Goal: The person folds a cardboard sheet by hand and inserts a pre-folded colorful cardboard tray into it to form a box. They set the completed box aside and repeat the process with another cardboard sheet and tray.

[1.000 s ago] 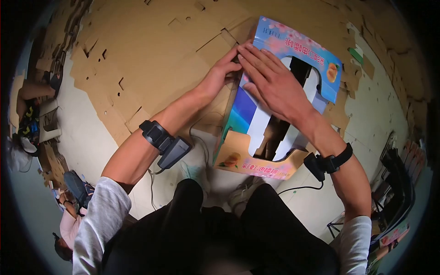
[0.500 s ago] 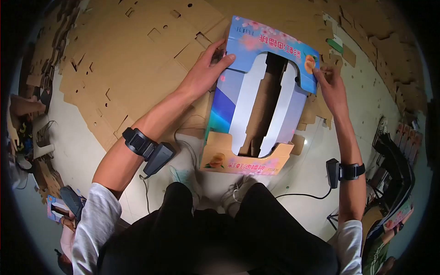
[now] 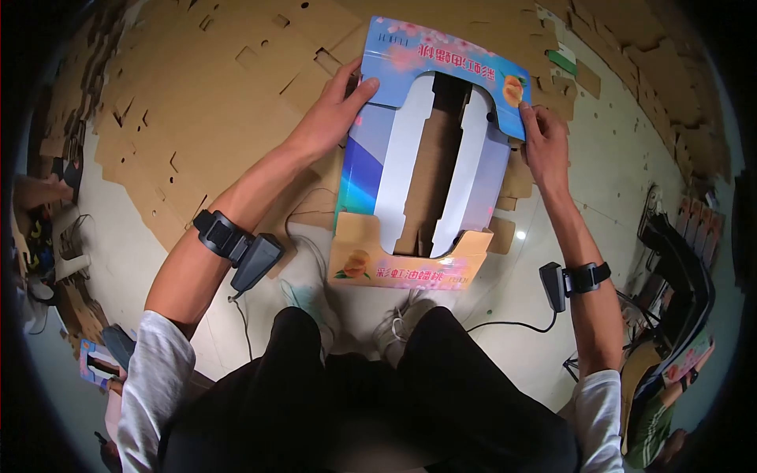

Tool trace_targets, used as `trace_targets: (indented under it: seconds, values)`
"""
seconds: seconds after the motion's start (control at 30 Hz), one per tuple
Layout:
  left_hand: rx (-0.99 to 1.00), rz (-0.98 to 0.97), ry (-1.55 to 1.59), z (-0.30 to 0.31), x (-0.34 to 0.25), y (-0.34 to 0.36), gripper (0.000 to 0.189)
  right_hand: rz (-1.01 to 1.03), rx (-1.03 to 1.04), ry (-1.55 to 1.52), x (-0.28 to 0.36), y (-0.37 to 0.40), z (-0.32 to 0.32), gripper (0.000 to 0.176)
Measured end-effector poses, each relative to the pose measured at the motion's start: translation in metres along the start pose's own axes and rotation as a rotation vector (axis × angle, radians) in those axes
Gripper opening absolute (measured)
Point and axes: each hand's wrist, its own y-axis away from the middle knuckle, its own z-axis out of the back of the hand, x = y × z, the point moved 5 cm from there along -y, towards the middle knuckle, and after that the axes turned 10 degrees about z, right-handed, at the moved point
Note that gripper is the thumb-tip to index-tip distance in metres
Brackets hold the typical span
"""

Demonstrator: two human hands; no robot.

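A printed cardboard fruit box sits in front of me, above my shoes, with blue, purple and orange panels, peach pictures and Chinese lettering. Through the long cut-out in its top, brown cardboard shows inside between two white flaps. My left hand grips the far left corner, thumb on the blue end panel and fingers mostly behind it. At the far right corner, my right hand pinches the edge of the same panel beside the peach picture. The near end panel is orange, its side tabs standing up.
Flat brown cardboard sheets cover the floor beyond and left of the box. More stacked cardboard lies at the far right. Co-workers sit at both lower edges; one on the left has a similar box. Cables run from my wrist-worn devices.
The box and both hands have shifted slightly left and up in view. My right thumb and fingers have closed more tightly at the panel's right edge.
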Motion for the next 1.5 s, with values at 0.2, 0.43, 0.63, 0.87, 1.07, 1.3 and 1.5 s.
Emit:
trace_targets:
  seconds: [0.2, 0.43, 0.63, 0.87, 1.07, 1.3, 1.5]
  values:
    - [0.000, 0.031, -0.009, 0.000, 0.009, -0.005, 0.074, -0.218, -0.097, -0.270, -0.024, 0.009, -0.018, 0.037]
    - [-0.022, -0.007, -0.093, 0.002, -0.005, -0.001, 0.069, -0.010, -0.157, -0.143, -0.077, 0.010, -0.032, 0.043]
    - [-0.508, -0.485, -0.879, -0.031, -0.067, 0.049, 0.070, 0.177, -0.180, 0.165, -0.010, 0.021, -0.011, 0.033]
    - [-0.237, -0.534, -0.995, -0.083, -0.049, 0.063, 0.087, 0.496, -0.060, 0.628, 0.057, 0.071, -0.078, 0.077]
    - [-0.358, -0.568, -0.919, -0.087, -0.047, 0.072, 0.090, 0.457, -0.033, 0.618, 0.049, 0.082, -0.089, 0.093]
    - [-0.438, -0.581, -0.937, -0.081, -0.041, 0.072, 0.078, 0.536, -0.089, 0.555, 0.048, 0.080, -0.090, 0.090]
    - [-0.428, -0.677, -1.030, -0.089, -0.039, 0.073, 0.065, 0.594, -0.195, 0.472, 0.034, 0.077, -0.080, 0.066]
